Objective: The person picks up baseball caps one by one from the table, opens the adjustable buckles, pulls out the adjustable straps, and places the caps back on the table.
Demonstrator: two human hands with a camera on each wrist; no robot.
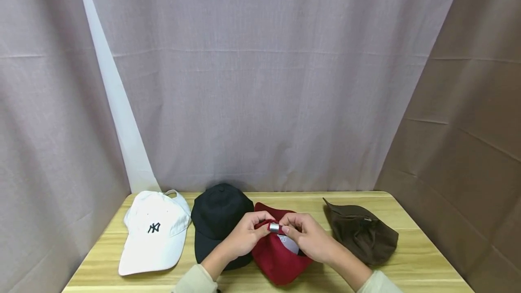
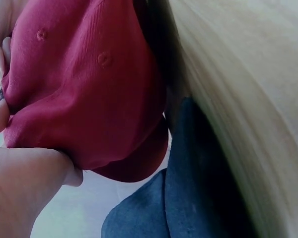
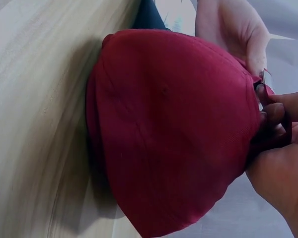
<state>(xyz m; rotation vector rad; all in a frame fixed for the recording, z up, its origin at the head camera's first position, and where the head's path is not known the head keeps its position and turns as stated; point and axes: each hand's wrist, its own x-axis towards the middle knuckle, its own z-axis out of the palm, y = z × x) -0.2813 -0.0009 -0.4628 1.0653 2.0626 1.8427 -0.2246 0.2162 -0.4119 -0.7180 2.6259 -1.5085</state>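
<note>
A dark red cap is held over the table with its back strap turned up. The strap carries a silver metal buckle. On the buckle's left side my left hand pinches the strap and cap edge between thumb and fingers. From the other side my right hand pinches the strap, its fingertips close to the buckle. In the right wrist view the red crown hangs beside the tabletop, and the strap loops around my right fingers. Eyelets show on the red cloth in the left wrist view.
A white cap with a dark logo lies at the left of the wooden table. Between it and the red cap sits a black cap. A dark brown hat lies at the right. Grey curtains hang behind.
</note>
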